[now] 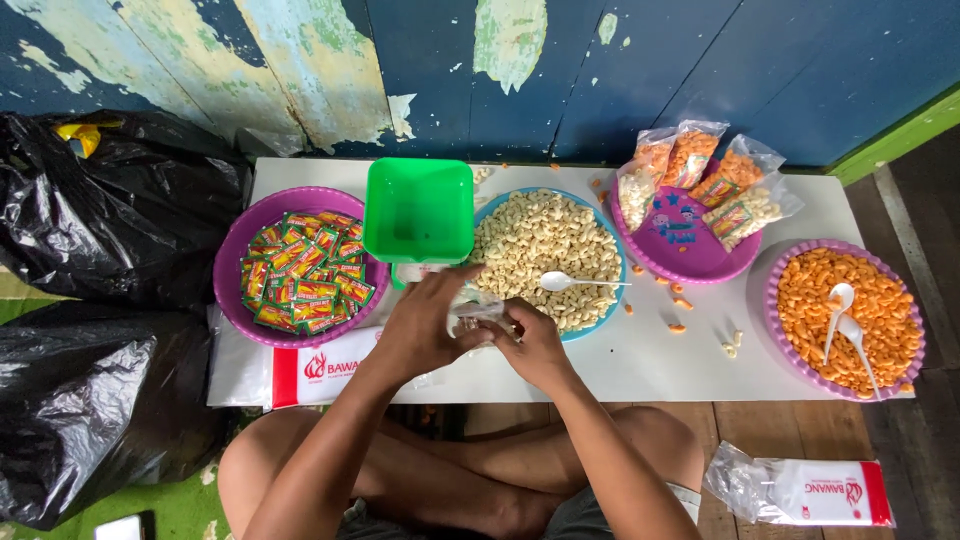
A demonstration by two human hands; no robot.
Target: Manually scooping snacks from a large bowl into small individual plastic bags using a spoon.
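Note:
My left hand (425,325) and my right hand (535,345) meet at the near edge of a low white table (660,360), both holding a small clear plastic bag (475,312) between them. Just beyond the hands sits a blue plate (597,215) heaped with pale puffed snacks, a white plastic spoon (565,282) lying on top. A green square container (418,210) stands left of that plate. A purple bowl (235,250) full of small red and green sachets is nearest my left hand.
A purple plate (690,260) at the back holds filled snack bags (690,165). A purple bowl (785,265) of orange snacks with two white spoons (845,320) sits far right. Black plastic sacks (90,300) lie left. Packs of empty bags lie on the table (320,365) and floor (805,490).

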